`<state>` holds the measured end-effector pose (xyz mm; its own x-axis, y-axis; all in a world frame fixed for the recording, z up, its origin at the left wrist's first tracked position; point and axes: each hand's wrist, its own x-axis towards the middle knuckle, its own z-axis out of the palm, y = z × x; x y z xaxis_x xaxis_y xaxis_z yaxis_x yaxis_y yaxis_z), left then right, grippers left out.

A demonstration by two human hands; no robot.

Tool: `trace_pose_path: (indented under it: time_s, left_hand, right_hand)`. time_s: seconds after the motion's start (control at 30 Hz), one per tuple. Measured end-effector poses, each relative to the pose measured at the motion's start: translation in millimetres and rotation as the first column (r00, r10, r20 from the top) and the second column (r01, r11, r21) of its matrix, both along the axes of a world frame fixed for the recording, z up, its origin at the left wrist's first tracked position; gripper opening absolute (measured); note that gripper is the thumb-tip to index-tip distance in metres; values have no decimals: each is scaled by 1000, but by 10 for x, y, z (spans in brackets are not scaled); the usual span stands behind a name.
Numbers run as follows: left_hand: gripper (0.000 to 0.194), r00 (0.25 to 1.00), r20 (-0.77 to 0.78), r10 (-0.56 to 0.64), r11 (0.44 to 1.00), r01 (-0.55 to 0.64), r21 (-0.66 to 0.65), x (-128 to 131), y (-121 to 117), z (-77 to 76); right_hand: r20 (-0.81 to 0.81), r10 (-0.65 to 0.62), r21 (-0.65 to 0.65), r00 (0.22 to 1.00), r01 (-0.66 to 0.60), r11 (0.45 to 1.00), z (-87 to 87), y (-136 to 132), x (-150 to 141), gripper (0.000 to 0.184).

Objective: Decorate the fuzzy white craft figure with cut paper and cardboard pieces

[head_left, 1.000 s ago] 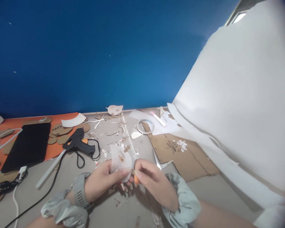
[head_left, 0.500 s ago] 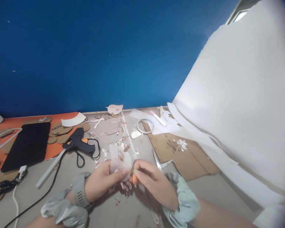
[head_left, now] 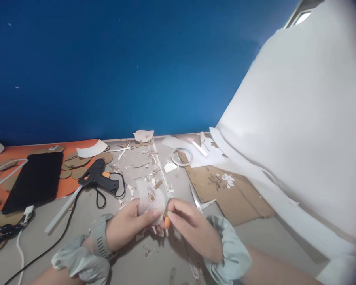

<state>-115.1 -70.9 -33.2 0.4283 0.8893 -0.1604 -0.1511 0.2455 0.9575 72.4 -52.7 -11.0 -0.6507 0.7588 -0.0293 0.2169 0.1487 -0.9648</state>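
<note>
My left hand [head_left: 127,222] grips a thin, whitish, translucent sheet [head_left: 150,198] with a bumpy texture and small brown marks. The thumb presses on its near side while the other fingers lie underneath. Close beside it, my right hand [head_left: 190,221] has its thumb and forefinger pinched at the sheet's right edge. A small orange piece [head_left: 167,222] shows at those fingertips; its full shape is hidden. Just beyond my right hand lie open scissors [head_left: 200,204]. Scraps of paper and cardboard [head_left: 145,158] litter the table ahead of both hands.
Left are a black glue gun [head_left: 97,178] with a glue stick and looping cord, and a black tablet [head_left: 34,182]. A white bird cutout [head_left: 144,135] stands by the blue wall. To the right lie a tape roll [head_left: 182,157], marker [head_left: 198,147] and cardboard sheet [head_left: 243,202].
The orange piece has shifted and turned slightly at my right fingertips. The sheet has moved a touch to the right in my left hand; everything else stays put.
</note>
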Motion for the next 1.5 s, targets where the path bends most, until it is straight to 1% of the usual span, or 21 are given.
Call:
trace_pose_path:
  time_s: [0.07, 0.17, 0.3, 0.43, 0.53, 0.7, 0.8, 1.13, 1.27, 1.37, 1.5]
  left_hand:
    - [32, 1000, 23, -13, 1000, 13, -9, -6, 2, -7]
    - [33, 999, 4, -35, 999, 35, 4, -11, 6, 2]
    - [33, 1000, -27, -11, 1000, 11, 3, -5, 6, 10]
    - [32, 999, -34, -9, 1000, 9, 7, 5, -2, 16]
    - [32, 999, -36, -25, 1000, 25, 16, 8, -8, 26]
    - [32, 999, -35, 4, 1000, -4, 19, 5, -18, 4]
    - [32, 1000, -24, -5, 1000, 5, 30, 6, -14, -1]
    - [36, 996, -86, 0, 998, 5, 64, 28, -15, 109]
    - [37, 997, -81, 1, 1000, 2, 30, 26, -11, 83]
    - [38, 997, -72, 0, 999, 3, 33, 21, -3, 43]
    - [35, 998, -65, 19, 999, -17, 29, 12, -7, 10]
  right_hand:
    - [-25, 6, -11, 1000, -7, 1000, 14, -10, -1, 24]
    - [-22, -7, -12, 1000, 7, 1000, 43, -22, -4, 24]
    - [-38, -4, -31, 999, 3, 1000, 62, -25, -6, 24]
    - [-11, -5, -43, 1000, 4, 999, 51, -19, -3, 24]
    - [-28, -2, -83, 1000, 0, 997, 46, -16, -3, 25]
    - [-23, -4, -130, 1000, 1, 991, 55, -14, -11, 25]
    - [-55, 5, -148, 998, -13, 989, 64, -12, -16, 25]
    - [-48, -36, -143, 998, 29, 989, 60, -14, -23, 27]
    - [-32, -25, -132, 999, 20, 991, 53, -10, -18, 26]
    - [-58, -48, -172, 997, 38, 984, 47, -10, -13, 25]
    - [-56, -28, -192, 998, 16, 981, 42, -17, -13, 24]
